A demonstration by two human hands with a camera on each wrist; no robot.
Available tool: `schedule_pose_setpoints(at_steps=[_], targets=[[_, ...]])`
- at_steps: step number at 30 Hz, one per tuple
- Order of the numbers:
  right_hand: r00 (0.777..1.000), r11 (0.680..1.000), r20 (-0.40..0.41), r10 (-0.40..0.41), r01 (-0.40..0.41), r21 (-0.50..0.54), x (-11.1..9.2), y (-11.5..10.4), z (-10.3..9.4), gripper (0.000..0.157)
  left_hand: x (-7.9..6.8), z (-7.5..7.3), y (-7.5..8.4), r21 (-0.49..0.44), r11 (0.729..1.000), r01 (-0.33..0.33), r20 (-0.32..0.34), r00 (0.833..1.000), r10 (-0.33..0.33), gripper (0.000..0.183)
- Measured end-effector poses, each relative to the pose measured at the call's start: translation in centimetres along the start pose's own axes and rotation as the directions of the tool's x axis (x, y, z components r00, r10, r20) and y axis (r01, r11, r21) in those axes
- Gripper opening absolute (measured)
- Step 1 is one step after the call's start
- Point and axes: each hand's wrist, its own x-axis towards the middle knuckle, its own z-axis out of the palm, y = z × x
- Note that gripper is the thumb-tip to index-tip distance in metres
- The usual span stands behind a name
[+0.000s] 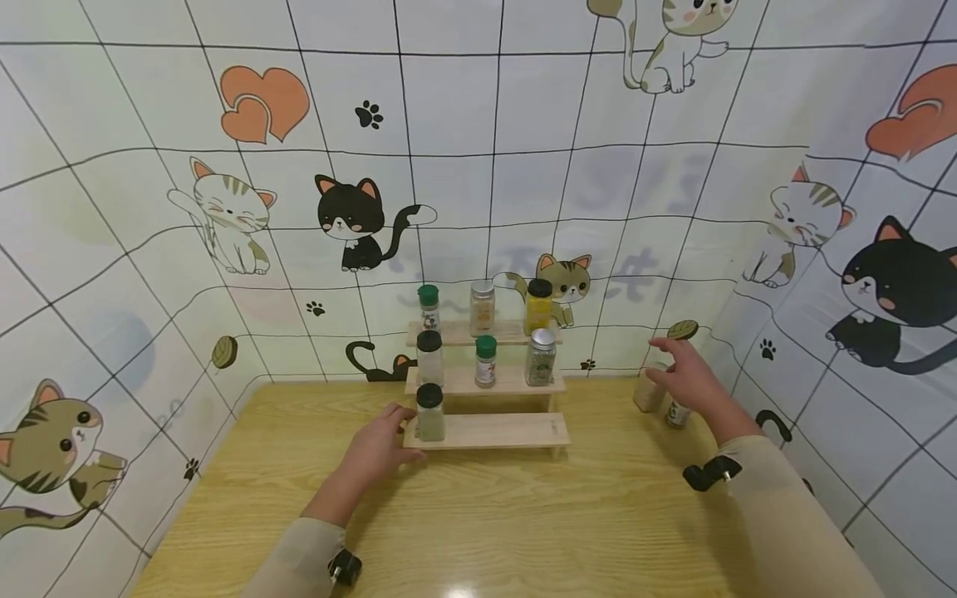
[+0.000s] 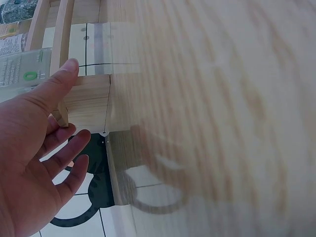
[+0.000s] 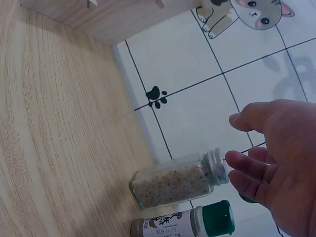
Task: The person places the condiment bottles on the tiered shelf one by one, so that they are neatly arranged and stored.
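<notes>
A three-tier wooden spice rack point(image 1: 501, 432) stands on the table. My left hand point(image 1: 377, 444) holds the left end of its lowest board, thumb at the front edge and fingers round the end. Beside those fingers, a black-lidded jar point(image 1: 430, 422) stands on that board. Off to the right, my right hand point(image 1: 688, 378) hovers by a glass jar of speckled grains point(image 3: 170, 186), fingertips close to its silver lid and thumb spread apart. A small green-capped bottle point(image 3: 217, 219) stands next to that jar, partly hidden by the hand in the head view.
On the middle tier are a black-lidded jar point(image 1: 429, 361), a green-capped bottle point(image 1: 486, 364) and a silver-lidded jar point(image 1: 541, 361). The top tier holds a green-capped bottle point(image 1: 429, 309), a silver-lidded jar point(image 1: 482, 311) and a yellow jar point(image 1: 538, 311). Cat-print sheeting point(image 1: 449, 100) surrounds the table point(image 1: 478, 523).
</notes>
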Motion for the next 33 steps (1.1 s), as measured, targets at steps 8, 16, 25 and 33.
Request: schedule_pose_setpoints(at_steps=[8,16,25,33], targets=[[0.997,0.997,0.059,0.047,-0.043,-0.060,1.2,0.9,0.0,0.068,-0.2,0.0,0.0,-0.004,1.000,-0.002,-0.005,1.000,0.002,0.071],[0.993,0.993,0.084,0.088,-0.081,-0.081,1.5,1.0,-0.2,0.064,-0.2,0.1,-0.2,-0.006,1.000,0.001,-0.002,1.000,-0.001,0.071],[0.991,0.987,0.124,0.050,-0.030,-0.155,2.0,1.7,-0.1,0.049,-0.3,0.1,-0.2,-0.005,1.000,0.009,0.003,1.000,-0.009,0.071],[0.991,0.986,0.131,0.024,-0.002,-0.164,2.1,1.8,0.1,0.045,-0.1,0.3,-0.5,-0.001,1.000,-0.003,-0.008,1.000,0.003,0.072]])
